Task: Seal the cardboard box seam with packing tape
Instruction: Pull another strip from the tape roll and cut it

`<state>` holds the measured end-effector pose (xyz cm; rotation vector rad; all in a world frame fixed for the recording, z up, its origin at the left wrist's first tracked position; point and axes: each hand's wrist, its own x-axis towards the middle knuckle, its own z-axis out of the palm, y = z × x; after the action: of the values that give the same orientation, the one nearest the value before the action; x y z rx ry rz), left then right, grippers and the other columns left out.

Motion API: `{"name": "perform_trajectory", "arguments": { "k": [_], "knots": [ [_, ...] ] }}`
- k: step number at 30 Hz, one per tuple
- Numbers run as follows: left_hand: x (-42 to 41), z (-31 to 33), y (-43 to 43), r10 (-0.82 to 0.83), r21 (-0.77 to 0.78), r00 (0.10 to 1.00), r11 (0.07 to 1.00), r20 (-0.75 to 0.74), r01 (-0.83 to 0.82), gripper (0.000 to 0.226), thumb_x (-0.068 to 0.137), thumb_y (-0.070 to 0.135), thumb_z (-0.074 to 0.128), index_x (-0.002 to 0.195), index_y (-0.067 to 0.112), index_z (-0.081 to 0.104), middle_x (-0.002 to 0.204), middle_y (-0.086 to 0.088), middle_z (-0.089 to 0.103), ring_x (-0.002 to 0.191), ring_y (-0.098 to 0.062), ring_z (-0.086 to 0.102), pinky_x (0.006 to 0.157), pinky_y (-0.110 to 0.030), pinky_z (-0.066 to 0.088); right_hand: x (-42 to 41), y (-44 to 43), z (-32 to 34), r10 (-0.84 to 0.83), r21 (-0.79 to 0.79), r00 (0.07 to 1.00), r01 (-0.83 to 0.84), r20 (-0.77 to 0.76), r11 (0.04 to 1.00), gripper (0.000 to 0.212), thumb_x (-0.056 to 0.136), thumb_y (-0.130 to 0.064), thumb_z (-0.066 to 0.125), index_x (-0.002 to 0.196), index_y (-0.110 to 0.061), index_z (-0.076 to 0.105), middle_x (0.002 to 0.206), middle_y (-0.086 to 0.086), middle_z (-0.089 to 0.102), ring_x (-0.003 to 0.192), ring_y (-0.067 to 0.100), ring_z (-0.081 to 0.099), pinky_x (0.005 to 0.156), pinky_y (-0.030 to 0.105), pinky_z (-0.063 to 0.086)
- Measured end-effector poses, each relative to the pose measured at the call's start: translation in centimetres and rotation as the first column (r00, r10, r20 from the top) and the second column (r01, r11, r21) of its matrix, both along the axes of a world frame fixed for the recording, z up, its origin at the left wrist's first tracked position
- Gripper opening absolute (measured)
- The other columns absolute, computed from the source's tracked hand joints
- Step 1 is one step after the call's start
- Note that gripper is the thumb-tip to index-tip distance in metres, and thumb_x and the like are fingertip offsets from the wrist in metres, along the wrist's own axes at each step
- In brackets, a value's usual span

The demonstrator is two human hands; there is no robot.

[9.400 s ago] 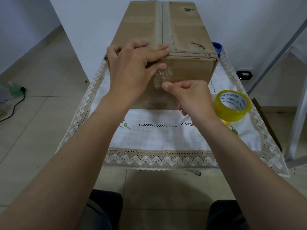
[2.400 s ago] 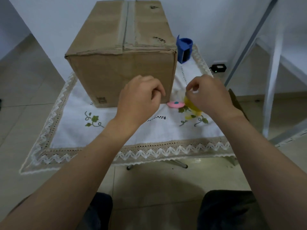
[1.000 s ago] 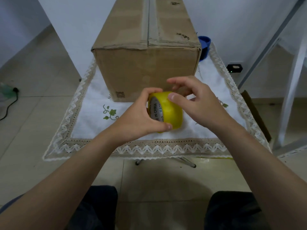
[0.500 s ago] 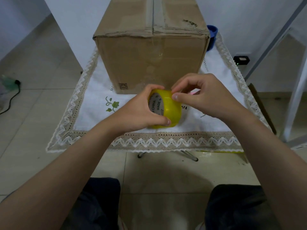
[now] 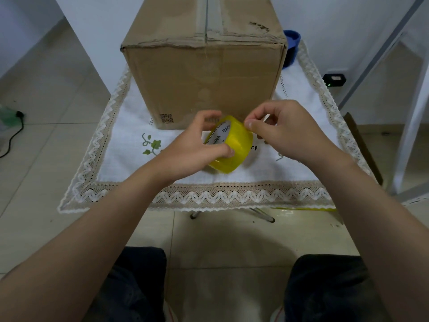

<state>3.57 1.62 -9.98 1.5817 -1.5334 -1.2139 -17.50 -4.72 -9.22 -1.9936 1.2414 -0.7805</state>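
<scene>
A brown cardboard box (image 5: 204, 73) stands upright on the white lace-edged tablecloth (image 5: 125, 156), its top seam running away from me with a strip of clear tape down the front face. In front of the box I hold a yellow roll of packing tape (image 5: 232, 145) just above the cloth. My left hand (image 5: 195, 145) grips the roll from its left side, thumb on the outer face. My right hand (image 5: 283, 131) is at the roll's upper right edge, thumb and forefinger pinched on the tape's surface there.
A blue container (image 5: 291, 46) stands behind the box at its right. A small black device with a green light (image 5: 334, 79) lies on the floor at the right, near white metal frame legs (image 5: 411, 112). A cable (image 5: 11, 138) lies on the floor at left.
Both hands brought the tape roll in front of the box over the last seconds. Since half a second ago the right fingers have shifted along the roll's edge; the roll has tilted slightly.
</scene>
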Motion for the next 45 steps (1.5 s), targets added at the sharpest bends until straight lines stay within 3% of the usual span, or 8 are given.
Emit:
{"name": "perform_trajectory", "arguments": {
  "k": [5, 7, 11, 16, 20, 27, 33, 45],
  "knots": [
    [-0.9, 0.0, 0.1, 0.024, -0.055, 1.000, 0.998, 0.016, -0.023, 0.018, 0.101, 0.040, 0.061, 0.116, 0.029, 0.060, 0.132, 0.007, 0.059, 0.110, -0.012, 0.059, 0.079, -0.031, 0.045, 0.6, 0.0, -0.4, -0.098, 0.023, 0.995, 0.098, -0.022, 0.995, 0.023, 0.100, -0.019, 0.063, 0.081, -0.032, 0.066, 0.088, 0.005, 0.073, 0.078, 0.027, 0.071, 0.062, 0.029, 0.052],
    [-1.0, -0.4, -0.1, 0.036, -0.112, 0.998, 0.993, 0.054, -0.030, 0.028, 0.106, 0.039, 0.054, 0.111, 0.017, 0.071, 0.128, -0.002, 0.060, 0.110, -0.013, 0.058, 0.086, -0.032, 0.044, 0.8, -0.1, -0.5, -0.143, 0.032, 0.989, 0.144, -0.036, 0.989, 0.023, 0.102, -0.019, 0.059, 0.082, -0.032, 0.064, 0.090, -0.003, 0.071, 0.080, 0.023, 0.071, 0.058, 0.022, 0.047],
    [-1.1, -0.7, -0.6, 0.101, -0.226, 0.973, 0.973, 0.206, -0.053, 0.030, 0.105, 0.045, 0.054, 0.085, 0.030, 0.072, 0.121, 0.003, 0.053, 0.123, -0.018, 0.047, 0.098, -0.031, 0.039, 1.3, 0.1, -0.9, -0.190, 0.062, 0.980, 0.193, -0.049, 0.979, 0.018, 0.104, -0.023, 0.056, 0.090, -0.027, 0.065, 0.090, -0.007, 0.067, 0.084, 0.019, 0.071, 0.057, 0.025, 0.041],
    [-1.4, -0.5, -0.3, 0.084, -0.283, 0.982, 0.959, 0.170, -0.033, 0.048, 0.101, 0.052, 0.052, 0.077, 0.011, 0.061, 0.064, 0.003, 0.048, 0.059, -0.011, 0.046, 0.061, -0.032, 0.036, 1.6, 0.3, -1.1, -0.234, 0.053, 0.971, 0.236, -0.038, 0.970, 0.015, 0.104, -0.025, 0.054, 0.095, -0.023, 0.066, 0.088, -0.004, 0.069, 0.080, 0.020, 0.070, 0.060, 0.030, 0.047],
    [-1.7, -0.2, -0.6, 0.083, -0.312, 0.974, 0.950, 0.212, -0.013, 0.051, 0.096, 0.056, 0.053, 0.079, 0.009, 0.064, 0.064, -0.011, 0.053, 0.058, -0.015, 0.047, 0.061, -0.034, 0.037, 1.6, 0.4, -1.4, -0.262, 0.005, 0.962, 0.263, -0.083, 0.965, 0.014, 0.103, -0.026, 0.055, 0.094, -0.024, 0.065, 0.085, -0.005, 0.069, 0.078, 0.019, 0.068, 0.071, 0.036, 0.053],
    [-2.4, 0.1, -0.7, 0.103, -0.324, 0.970, 0.946, 0.222, -0.026, 0.049, 0.100, 0.048, 0.059, 0.067, 0.012, 0.053, 0.054, 0.007, 0.040, 0.050, -0.009, 0.039, 0.055, -0.030, 0.031, 1.5, 0.6, -1.5, -0.259, 0.034, 0.962, 0.263, -0.086, 0.964, 0.016, 0.103, -0.025, 0.053, 0.091, -0.025, 0.064, 0.082, -0.004, 0.070, 0.077, 0.018, 0.070, 0.068, 0.035, 0.053],
    [-2.0, -0.1, -0.7, 0.112, -0.332, 0.983, 0.941, 0.143, -0.059, 0.051, 0.100, 0.046, 0.055, 0.073, 0.003, 0.055, 0.060, 0.001, 0.043, 0.055, -0.013, 0.042, 0.058, -0.032, 0.033, 0.4, -0.1, -0.1, -0.253, 0.295, 0.955, 0.200, 0.153, 0.934, 0.005, 0.096, -0.022, 0.072, 0.101, -0.020, 0.072, 0.080, -0.003, 0.078, 0.059, 0.003, 0.068, 0.051, 0.014, 0.048],
    [-1.7, 0.0, -0.2, 0.133, -0.368, 0.971, 0.928, 0.197, -0.052, 0.047, 0.105, 0.038, 0.058, 0.071, 0.006, 0.052, 0.061, 0.004, 0.037, 0.054, -0.008, 0.035, 0.054, -0.031, 0.027, -0.3, -0.6, 0.1, -0.173, 0.466, 0.981, 0.113, 0.088, 0.878, 0.011, 0.095, -0.027, 0.073, 0.090, -0.022, 0.081, 0.084, -0.004, 0.078, 0.067, 0.013, 0.066, 0.052, 0.024, 0.048]
  ]
}}
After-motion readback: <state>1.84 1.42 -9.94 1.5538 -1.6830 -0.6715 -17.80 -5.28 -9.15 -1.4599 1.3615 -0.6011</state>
